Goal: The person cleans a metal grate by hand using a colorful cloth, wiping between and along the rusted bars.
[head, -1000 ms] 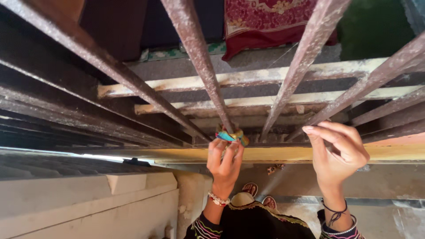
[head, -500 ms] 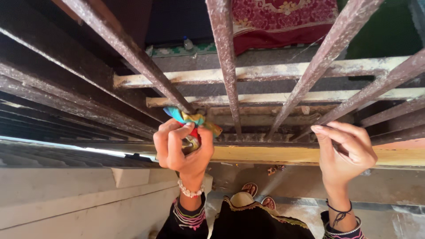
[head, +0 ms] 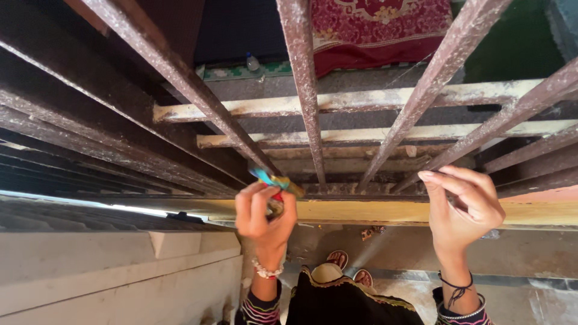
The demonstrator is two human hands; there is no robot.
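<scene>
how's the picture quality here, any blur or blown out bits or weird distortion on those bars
Head view: the left hand and its colourful cloth are slightly motion-blurred; the right hand is sharper. The rusty bars fan outward from wide-angle distortion. A bright strip at left is overexposed, and the upper left is in deep shadow.

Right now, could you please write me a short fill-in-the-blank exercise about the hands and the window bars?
1. The left hand presses a multicoloured ____ against the foot of a rusty bar.
2. The right hand holds ____.
3. Beyond the bars lies a patterned ____ rug.
4. A beaded ____ circles the left wrist.

Missing words: cloth; nothing; red; bracelet
</scene>
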